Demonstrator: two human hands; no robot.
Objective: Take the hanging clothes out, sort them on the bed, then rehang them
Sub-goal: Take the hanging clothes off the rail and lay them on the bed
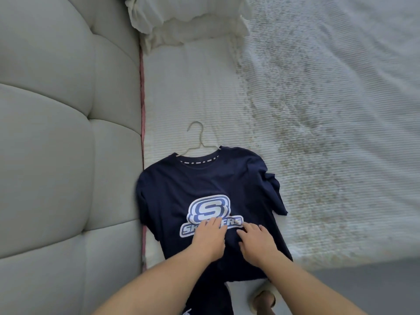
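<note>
Both hands lie flat, fingers relaxed, on the navy T-shirt (204, 178): left hand (210, 238), right hand (255, 243). Shirt lies on the bed (318, 110), long axis 6 to 12 o'clock; hanger (197, 142) protrudes at 12, equally reachable by either.

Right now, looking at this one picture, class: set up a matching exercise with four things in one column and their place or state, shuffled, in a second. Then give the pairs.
Things
1. T-shirt
2. Wire hanger
3. Pillows
4. Left hand

Place or state
A. stacked at the far end of the bed
B. fingers flat on the white logo
C. spread front-up on the bedcover, navy
D. hook poking out of the collar

Pairs: 1-C, 2-D, 3-A, 4-B
</note>
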